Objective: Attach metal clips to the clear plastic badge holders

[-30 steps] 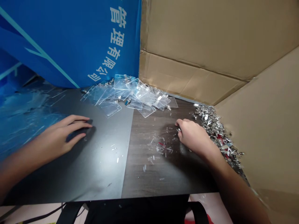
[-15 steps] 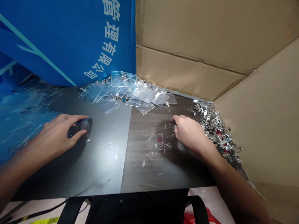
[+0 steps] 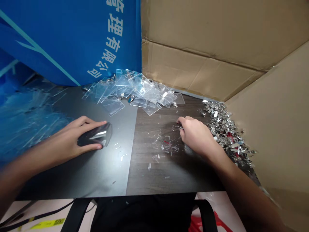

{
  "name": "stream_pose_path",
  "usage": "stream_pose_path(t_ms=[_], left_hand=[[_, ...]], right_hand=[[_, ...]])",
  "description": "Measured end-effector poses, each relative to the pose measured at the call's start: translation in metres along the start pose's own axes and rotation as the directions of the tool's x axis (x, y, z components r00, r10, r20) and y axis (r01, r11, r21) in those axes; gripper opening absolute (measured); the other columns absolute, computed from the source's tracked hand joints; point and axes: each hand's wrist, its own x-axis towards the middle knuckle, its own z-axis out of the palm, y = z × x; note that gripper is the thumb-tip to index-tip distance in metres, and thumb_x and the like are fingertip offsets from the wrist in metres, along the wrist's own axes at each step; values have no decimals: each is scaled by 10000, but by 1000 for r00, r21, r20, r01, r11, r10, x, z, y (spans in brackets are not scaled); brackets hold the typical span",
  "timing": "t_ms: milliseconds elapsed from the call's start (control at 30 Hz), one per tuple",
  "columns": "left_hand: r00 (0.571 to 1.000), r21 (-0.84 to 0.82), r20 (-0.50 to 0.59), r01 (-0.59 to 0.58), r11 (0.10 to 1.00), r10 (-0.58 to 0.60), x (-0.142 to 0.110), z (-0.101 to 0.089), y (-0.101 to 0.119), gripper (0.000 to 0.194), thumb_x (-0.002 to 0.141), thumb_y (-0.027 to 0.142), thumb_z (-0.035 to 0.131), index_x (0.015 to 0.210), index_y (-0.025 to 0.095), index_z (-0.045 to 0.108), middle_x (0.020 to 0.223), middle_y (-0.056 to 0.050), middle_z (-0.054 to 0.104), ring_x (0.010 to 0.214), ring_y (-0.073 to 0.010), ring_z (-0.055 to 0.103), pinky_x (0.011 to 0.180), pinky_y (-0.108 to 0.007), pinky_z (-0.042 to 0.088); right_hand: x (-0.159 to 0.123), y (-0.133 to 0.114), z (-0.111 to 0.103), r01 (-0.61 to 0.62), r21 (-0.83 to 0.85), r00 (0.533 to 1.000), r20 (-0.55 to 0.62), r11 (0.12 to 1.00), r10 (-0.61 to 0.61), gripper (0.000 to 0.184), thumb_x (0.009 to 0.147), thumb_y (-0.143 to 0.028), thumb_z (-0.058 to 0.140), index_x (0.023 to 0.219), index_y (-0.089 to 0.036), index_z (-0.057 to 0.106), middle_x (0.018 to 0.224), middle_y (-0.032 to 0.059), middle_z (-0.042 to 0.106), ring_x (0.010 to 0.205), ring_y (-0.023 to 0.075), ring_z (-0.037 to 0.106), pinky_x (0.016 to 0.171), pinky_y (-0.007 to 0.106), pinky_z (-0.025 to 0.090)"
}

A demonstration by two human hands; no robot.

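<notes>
**Two bare hands at a two-tone tabletop [image 3: 72,180], sorting area between back and front edges**

Left hand [image 3: 65,137] half closed, fingers and thumb wrapped around a clear plastic badge holder [image 3: 95,135], on the black half of the surface, left of the seam. Right hand [image 3: 196,137] curled tight, fingertips [image 3: 180,121] pinched on a small metal piece [image 3: 181,128], mostly hidden, over the wood-grain half and just beside scattered clear plastic bits [image 3: 166,148]. Heap of metal clips [image 3: 223,125] along the right edge, against a cardboard wall [image 3: 193,54]. Pile of clear badge holders [image 3: 137,91] at the back edge, spanning the seam, well apart from both hands. Blue printed banner [image 3: 72,42] behind the back left corner.
</notes>
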Motion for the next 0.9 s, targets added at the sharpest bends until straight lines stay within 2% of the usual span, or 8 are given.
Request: stream_pose_path(t_ms=[133, 267, 367, 467, 567, 633, 733, 900], left_hand=[[989, -52, -139, -52, 997, 45, 10, 5, 29, 678, 966, 572, 656, 1534, 204, 694, 1281, -133, 756, 1145, -350, 727, 1054, -461, 560], [986, -362, -150, -123, 924, 72, 30, 6, 69, 594, 873, 592, 777, 1364, 258, 772, 1253, -112, 814, 1127, -341, 769, 1054, -507, 588], [984, -665, -95, -174, 726, 149, 50, 9, 100, 540, 861, 472, 816, 1349, 249, 753, 1139, -90, 806, 1084, -289, 784, 1028, -457, 613], [975, -866, -84, -173, 469, 204, 67, 18, 125, 487, 845, 365, 842, 1303, 242, 733, 971, -36, 714, 863, -197, 723, 826, -348, 608], [978, -977, -33, -74, 199, 204, 75, 34, 139, 320, 857, 315, 846, 1108, 239, 664, 852, 18, 598, 685, -123, 592, 643, -265, 505], [985, -994, -32, -49, 98, 171, 75, 46, 143, 317, 885, 358, 853, 1006, 238, 586, 870, 17, 586, 659, -108, 547, 590, -244, 454], [991, -987, -122, -126, 104, 47, 72, 65, 147, 441, 954, 555, 813, 929, 237, 509, 893, 4, 594, 657, -109, 519, 570, -246, 446], [923, -875, -382, -344, 341, -49, 68, 83, 151, 589, 979, 748, 715, 860, 237, 447, 899, -23, 601, 770, -149, 612, 661, -284, 523]], right_hand=[[3, -1, 6, 41, 79, 996, -80, 996, -35, 401, 1044, -68, 555, 1399, -108, 736, 1289, 208, 749, 1137, 336, 746, 940, 394, 553], [5, -4, 11, 145, 253, 970, -226, 957, -87, 430, 1077, -107, 519, 1446, -83, 738, 1271, 209, 770, 1201, 344, 712, 1084, 451, 525], [4, -8, 15, 301, 438, 935, -309, 847, -172, 409, 1102, -153, 484, 1400, -151, 765, 1206, 146, 796, 1145, 290, 713, 1082, 432, 519], [2, -15, 22, 431, 585, 900, -341, 688, -274, 419, 1078, -115, 431, 1324, -201, 759, 1060, 74, 764, 1002, 221, 696, 964, 356, 525], [-5, -24, 31, 476, 700, 877, -327, 533, -353, 383, 1059, -98, 410, 1258, -199, 721, 904, 8, 661, 809, 172, 621, 826, 305, 492], [-11, -31, 35, 483, 752, 864, -325, 449, -386, 318, 1089, -142, 419, 1226, -199, 700, 804, -37, 564, 715, 154, 551, 766, 293, 459], [-19, -39, 37, 482, 782, 851, -312, 394, -421, 221, 1125, -261, 501, 1203, -207, 701, 740, -75, 470, 650, 140, 468, 717, 285, 417], [-23, -46, 43, 452, 810, 880, -337, 373, -335, 217, 984, -333, 794, 1152, -198, 767, 697, -104, 390, 625, 117, 392, 679, 273, 369]])
